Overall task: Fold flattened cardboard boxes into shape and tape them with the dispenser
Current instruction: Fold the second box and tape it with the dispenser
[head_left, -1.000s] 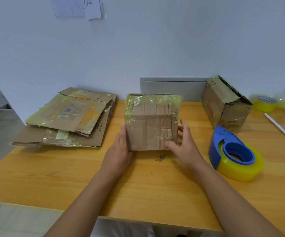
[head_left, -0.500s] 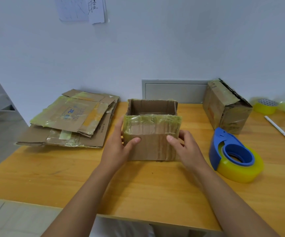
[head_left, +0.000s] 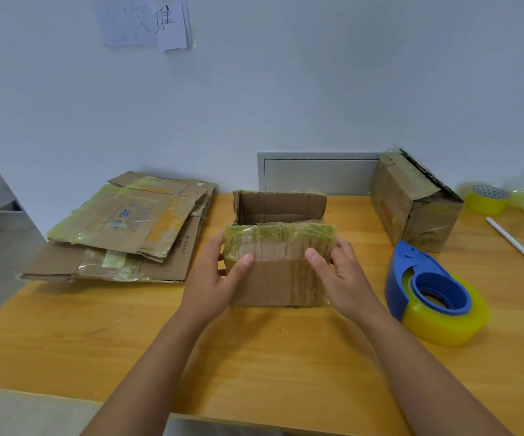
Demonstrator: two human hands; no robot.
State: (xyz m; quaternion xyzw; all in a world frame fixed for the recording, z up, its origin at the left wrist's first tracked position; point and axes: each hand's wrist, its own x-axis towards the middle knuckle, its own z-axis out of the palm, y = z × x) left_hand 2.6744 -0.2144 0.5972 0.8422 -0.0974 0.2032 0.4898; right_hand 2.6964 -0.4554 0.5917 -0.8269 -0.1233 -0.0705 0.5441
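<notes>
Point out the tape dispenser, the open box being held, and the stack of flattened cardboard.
tape dispenser (head_left: 413, 272): head view, blue body.
open box (head_left: 281, 278): head view, near wall.
flattened cardboard (head_left: 122, 225): head view, top sheet.

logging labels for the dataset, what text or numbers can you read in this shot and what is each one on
"20260818", printed along the edge of the lower sheet in the stack of flattened cardboard boxes.
Blue print on the top flattened box: too blurred to read.
A handwritten character on the paper note on the wall: cannot make it out for certain.
Reddish mark on the taped cardboard box at the back right: too faint to read.
Nothing readable on the blue tape dispenser.
</notes>
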